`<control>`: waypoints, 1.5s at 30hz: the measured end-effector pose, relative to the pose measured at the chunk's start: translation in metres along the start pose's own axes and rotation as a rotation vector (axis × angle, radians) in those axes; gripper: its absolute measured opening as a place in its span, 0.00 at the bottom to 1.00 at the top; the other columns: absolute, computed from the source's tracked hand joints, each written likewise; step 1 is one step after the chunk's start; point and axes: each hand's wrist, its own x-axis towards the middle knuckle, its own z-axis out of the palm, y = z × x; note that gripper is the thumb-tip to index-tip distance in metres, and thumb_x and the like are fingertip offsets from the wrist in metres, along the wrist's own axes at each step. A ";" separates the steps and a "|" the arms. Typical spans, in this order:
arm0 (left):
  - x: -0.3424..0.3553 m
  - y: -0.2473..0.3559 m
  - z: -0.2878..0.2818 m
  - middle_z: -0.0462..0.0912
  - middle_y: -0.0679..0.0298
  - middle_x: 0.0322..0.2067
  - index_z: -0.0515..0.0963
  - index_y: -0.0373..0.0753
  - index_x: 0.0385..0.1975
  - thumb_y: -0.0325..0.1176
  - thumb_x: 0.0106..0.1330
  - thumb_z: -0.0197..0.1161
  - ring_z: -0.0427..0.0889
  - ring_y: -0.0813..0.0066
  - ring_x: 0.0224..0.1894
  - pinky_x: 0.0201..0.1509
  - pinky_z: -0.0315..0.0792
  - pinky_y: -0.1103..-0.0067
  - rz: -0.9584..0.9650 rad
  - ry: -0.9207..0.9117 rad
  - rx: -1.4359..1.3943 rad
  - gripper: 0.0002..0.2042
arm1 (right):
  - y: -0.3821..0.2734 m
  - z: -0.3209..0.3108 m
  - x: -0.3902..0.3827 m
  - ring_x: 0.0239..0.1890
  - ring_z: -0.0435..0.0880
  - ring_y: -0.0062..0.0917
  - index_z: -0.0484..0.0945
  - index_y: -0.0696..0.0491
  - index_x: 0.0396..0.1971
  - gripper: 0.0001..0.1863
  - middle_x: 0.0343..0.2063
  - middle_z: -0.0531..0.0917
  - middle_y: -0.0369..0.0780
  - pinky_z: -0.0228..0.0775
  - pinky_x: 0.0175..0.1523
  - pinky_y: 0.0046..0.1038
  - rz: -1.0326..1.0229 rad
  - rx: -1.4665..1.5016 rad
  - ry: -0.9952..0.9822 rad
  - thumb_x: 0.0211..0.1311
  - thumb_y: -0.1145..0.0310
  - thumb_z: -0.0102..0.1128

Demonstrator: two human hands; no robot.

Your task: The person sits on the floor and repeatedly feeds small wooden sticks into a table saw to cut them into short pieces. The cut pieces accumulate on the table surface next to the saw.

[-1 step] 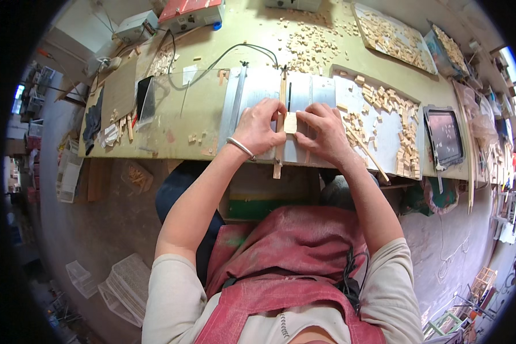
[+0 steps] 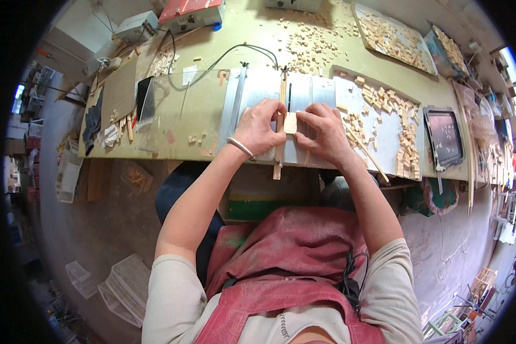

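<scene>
A small pale wooden block (image 2: 290, 122) lies on a silvery metal plate (image 2: 322, 90), just on the near side of a narrow dark slot (image 2: 290, 94). My left hand (image 2: 262, 127) is closed at the block's left side, its fingertips and thumb reaching over a wooden strip (image 2: 282, 89) that runs along the plate. From the right, my right hand (image 2: 322, 131) pinches the same block with thumb and forefinger. The strip's near end juts past the table's front edge.
Many small wooden blocks (image 2: 406, 150) lie on a board to the right, beside a thin stick (image 2: 368, 150). A black-framed tray (image 2: 445, 136) sits farther right. More blocks fill a far tray (image 2: 393, 39). A black cable (image 2: 218, 57) curves across the table's left part.
</scene>
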 end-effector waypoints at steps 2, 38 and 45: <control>0.003 -0.002 -0.001 0.78 0.61 0.35 0.81 0.38 0.46 0.30 0.52 0.73 0.78 0.67 0.33 0.40 0.79 0.72 0.007 0.003 0.002 0.19 | 0.003 0.000 0.003 0.53 0.81 0.33 0.88 0.50 0.50 0.20 0.46 0.83 0.39 0.67 0.62 0.37 0.004 0.006 0.003 0.58 0.62 0.74; -0.017 0.021 -0.039 0.78 0.61 0.42 0.85 0.42 0.44 0.39 0.58 0.78 0.81 0.67 0.46 0.53 0.75 0.72 -0.077 -0.396 -0.035 0.16 | -0.015 -0.011 -0.009 0.53 0.82 0.39 0.83 0.51 0.48 0.22 0.47 0.81 0.42 0.68 0.62 0.39 0.044 0.001 -0.076 0.52 0.61 0.73; -0.018 0.014 -0.027 0.80 0.60 0.43 0.89 0.40 0.41 0.30 0.63 0.72 0.83 0.68 0.46 0.54 0.78 0.73 -0.110 -0.313 -0.083 0.08 | -0.016 -0.011 -0.015 0.55 0.81 0.40 0.83 0.51 0.50 0.24 0.49 0.81 0.43 0.67 0.63 0.40 0.045 0.009 -0.080 0.52 0.60 0.74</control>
